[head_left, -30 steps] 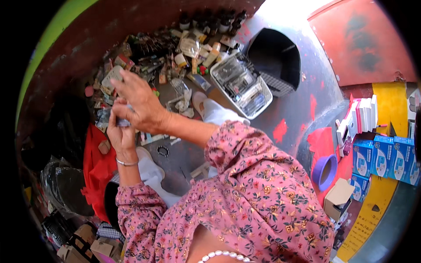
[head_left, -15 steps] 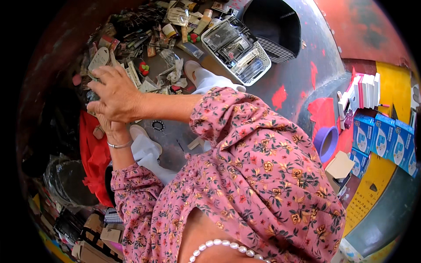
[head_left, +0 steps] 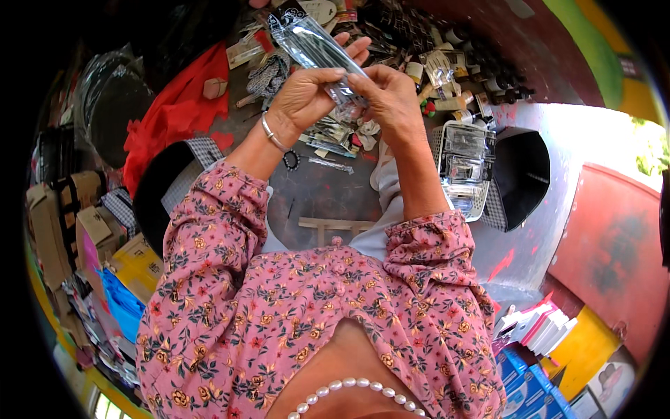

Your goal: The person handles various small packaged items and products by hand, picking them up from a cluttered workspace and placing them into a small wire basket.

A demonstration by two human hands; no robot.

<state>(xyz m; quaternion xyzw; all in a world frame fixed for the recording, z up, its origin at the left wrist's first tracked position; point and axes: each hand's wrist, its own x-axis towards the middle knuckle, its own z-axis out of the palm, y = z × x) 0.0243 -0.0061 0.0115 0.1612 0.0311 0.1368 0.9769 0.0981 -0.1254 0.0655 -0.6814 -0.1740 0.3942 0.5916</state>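
Note:
At the top centre I hold a long clear plastic packet (head_left: pixel 314 45) in front of me, tilted, with a black printed header at its upper left end. Dark thin strips seem to lie inside it. My left hand (head_left: pixel 301 101) pinches the packet's edge with the thumb, its fingers passing behind. The lower right end is gripped between thumb and fingers of my right hand (head_left: pixel 392 103). Below the hands lie a heap of small packaged goods (head_left: pixel 331 133) and a black beaded bracelet (head_left: pixel 291 160).
To the right stand a white basket (head_left: pixel 483 202) of packets and a black bin (head_left: pixel 523 178). Bottles (head_left: pixel 457 101) and small goods crowd the far side. Red cloth (head_left: pixel 174 115) lies at left, cardboard boxes (head_left: pixel 49 230) beyond. Blue boxes (head_left: pixel 534 391) sit at lower right.
The view has swung to the left. My hands, earlier one over the other, are now apart, with the plastic packet showing between them.

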